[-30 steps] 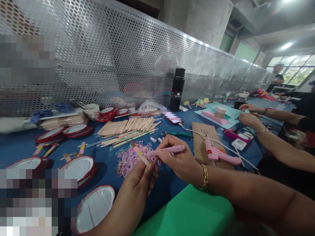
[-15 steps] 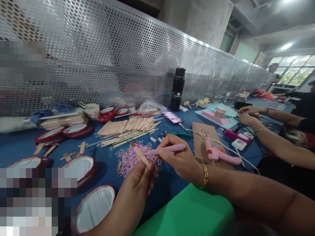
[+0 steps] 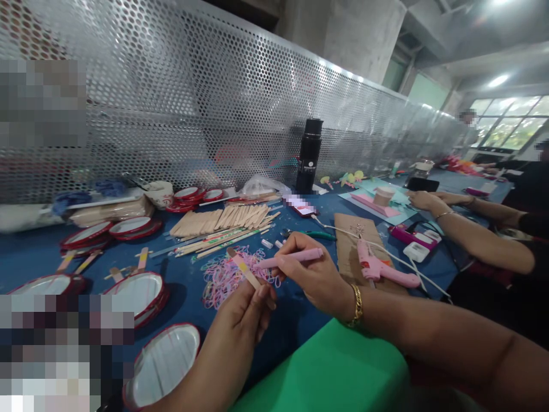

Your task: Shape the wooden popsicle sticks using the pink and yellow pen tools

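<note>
- A wooden craft stick (image 3: 242,268) is pinched in the left hand (image 3: 246,312), centre of frame, tilted up-left, above the blue table (image 3: 26,252).
- A pink marker (image 3: 290,258) is gripped by the right hand (image 3: 309,274), tip close to the stick; contact cannot be told.
- Risk: the stick is held only at its lower end, so it may be twisted or slipped by marker pressure, & the mark smeared.
- Just behind: a rubber band pile (image 3: 223,274) & loose sticks (image 3: 227,220); red-rimmed lids (image 3: 139,292) lower left.
- Right of centre: a pink glue gun (image 3: 380,269), its cord lying near the right wrist; it could be snagged.
- A co-worker's arm (image 3: 476,240) is seen at the right edge.

Black flask (image 3: 309,154) (upright) behind pink glue gun (image 3: 381,268).
</note>
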`<state>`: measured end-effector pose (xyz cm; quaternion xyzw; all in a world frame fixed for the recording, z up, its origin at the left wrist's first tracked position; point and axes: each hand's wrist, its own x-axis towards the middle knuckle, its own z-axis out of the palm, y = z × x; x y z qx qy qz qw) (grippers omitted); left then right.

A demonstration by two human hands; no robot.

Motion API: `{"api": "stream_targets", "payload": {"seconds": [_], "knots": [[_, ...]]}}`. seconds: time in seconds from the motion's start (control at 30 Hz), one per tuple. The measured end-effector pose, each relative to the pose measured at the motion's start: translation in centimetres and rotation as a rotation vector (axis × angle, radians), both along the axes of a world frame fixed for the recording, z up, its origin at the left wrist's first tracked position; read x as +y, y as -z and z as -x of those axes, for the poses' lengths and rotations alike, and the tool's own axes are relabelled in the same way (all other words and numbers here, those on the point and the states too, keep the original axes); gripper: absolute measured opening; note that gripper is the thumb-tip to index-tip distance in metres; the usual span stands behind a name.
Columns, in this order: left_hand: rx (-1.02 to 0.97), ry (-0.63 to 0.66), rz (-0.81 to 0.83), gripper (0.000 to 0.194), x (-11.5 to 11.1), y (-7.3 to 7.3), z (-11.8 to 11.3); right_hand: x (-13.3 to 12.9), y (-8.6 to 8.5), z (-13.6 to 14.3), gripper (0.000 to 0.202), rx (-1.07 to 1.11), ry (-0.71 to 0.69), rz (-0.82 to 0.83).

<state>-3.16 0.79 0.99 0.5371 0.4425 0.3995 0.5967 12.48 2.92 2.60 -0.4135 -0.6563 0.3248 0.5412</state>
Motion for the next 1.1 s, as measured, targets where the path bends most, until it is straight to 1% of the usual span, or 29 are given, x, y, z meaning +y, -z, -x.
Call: {"api": "stream_targets", "payload": {"seconds": [0.23,0.43,0.57,0.77,0.93,1.1], "knots": [[-0.067,0.013,0.0,0.039,-0.03,0.19,0.03,-0.02,0.5,0.13,0.008,0.008,-0.052,0.004],[-0.014,0.009,0.004,0.039,0.02,0.07,-0.06,-0.01,0.23,0.08,0.011,0.033,-0.034,0.008],[-0.013,0.013,-0.005,0.042,0.03,-0.04,-0.1,-0.14,0.07,0.14,0.007,0.007,-0.049,0.003],[0.001,-0.01,0.003,0.041,0.0,0.2,0.03,0.09,0.0,-0.01,0.01,0.016,-0.009,0.012],[0.009,0.006,-0.041,0.042,-0.03,0.22,-0.03,-0.07,0.03,0.17,0.009,0.037,-0.048,0.022],[0.004,0.023,-0.045,0.045,0.02,0.12,-0.09,-0.03,0.01,0.37,0.008,0.034,-0.046,0.019]]}}
